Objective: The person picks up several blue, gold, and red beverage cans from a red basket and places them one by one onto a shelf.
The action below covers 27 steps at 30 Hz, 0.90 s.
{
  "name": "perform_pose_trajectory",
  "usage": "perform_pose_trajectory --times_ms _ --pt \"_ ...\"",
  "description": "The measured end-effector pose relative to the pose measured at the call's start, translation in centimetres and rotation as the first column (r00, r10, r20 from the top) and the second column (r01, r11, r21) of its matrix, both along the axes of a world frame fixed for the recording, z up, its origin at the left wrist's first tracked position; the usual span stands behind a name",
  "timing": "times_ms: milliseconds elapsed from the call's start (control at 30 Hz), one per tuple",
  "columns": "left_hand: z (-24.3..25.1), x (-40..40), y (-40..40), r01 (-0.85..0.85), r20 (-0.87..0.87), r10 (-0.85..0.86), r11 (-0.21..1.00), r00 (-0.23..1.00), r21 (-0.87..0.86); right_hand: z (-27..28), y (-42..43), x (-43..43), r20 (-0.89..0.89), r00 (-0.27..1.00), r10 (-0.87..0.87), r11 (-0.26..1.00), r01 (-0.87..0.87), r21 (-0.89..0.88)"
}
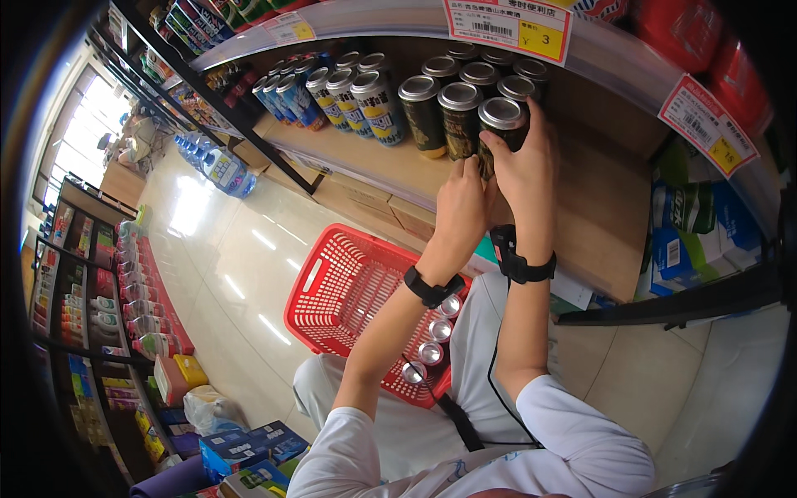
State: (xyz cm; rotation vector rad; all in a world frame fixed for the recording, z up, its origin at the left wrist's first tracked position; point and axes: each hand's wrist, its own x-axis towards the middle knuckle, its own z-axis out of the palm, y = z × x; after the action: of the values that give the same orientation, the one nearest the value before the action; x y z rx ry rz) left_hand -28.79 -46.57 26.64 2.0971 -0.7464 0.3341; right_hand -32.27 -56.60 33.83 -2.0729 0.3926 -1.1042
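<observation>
My right hand (pixel 529 159) is wrapped around a dark drinks can (pixel 502 114) at the front right of a group of black and gold cans on the shelf. Its thumb lies on the near side and its fingers on the far side. Low in front of that can is my left hand (pixel 459 202), fingers curled in; its fingertips are partly hidden, and whether they grip the can cannot be made out. Beside the held can stands another black and gold can (pixel 459 121). Below my forearms sits a red plastic basket (pixel 333 249), with several silver-topped cans (pixel 430 353) along one side.
Left on the wooden shelf (pixel 598 205) stand yellow-and-white cans (pixel 375 109) and blue cans (pixel 300 99). Overhead runs a shelf edge with price tags (pixel 507 28). Cartons (pixel 703 243) fill the right. Large water bottles (pixel 227 171) stand on the tiled floor; another stocked rack (pixel 81 280) is opposite.
</observation>
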Motion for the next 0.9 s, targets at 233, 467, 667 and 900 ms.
perform_pose_trajectory --times_ms 233,467,667,900 --pt "-0.4 0.6 -0.1 0.028 -0.044 -0.031 0.998 0.999 -0.054 -0.2 -0.2 0.2 -0.005 1.000 0.014 1.000 -0.014 -0.004" --pt "-0.2 0.6 0.0 0.053 0.055 -0.052 0.999 0.997 -0.010 -0.5 -0.3 0.2 -0.009 1.000 0.002 1.000 -0.002 0.023" --pt "0.6 0.8 -0.3 0.048 0.048 -0.046 0.998 0.998 -0.039 -1.0 -0.6 0.9 0.040 0.999 -0.010 0.999 0.011 -0.033" --pt "1.0 1.3 -0.9 -0.016 0.087 0.011 0.998 0.996 0.062 -0.8 -0.6 0.8 0.042 0.999 0.008 1.000 -0.008 -0.001"
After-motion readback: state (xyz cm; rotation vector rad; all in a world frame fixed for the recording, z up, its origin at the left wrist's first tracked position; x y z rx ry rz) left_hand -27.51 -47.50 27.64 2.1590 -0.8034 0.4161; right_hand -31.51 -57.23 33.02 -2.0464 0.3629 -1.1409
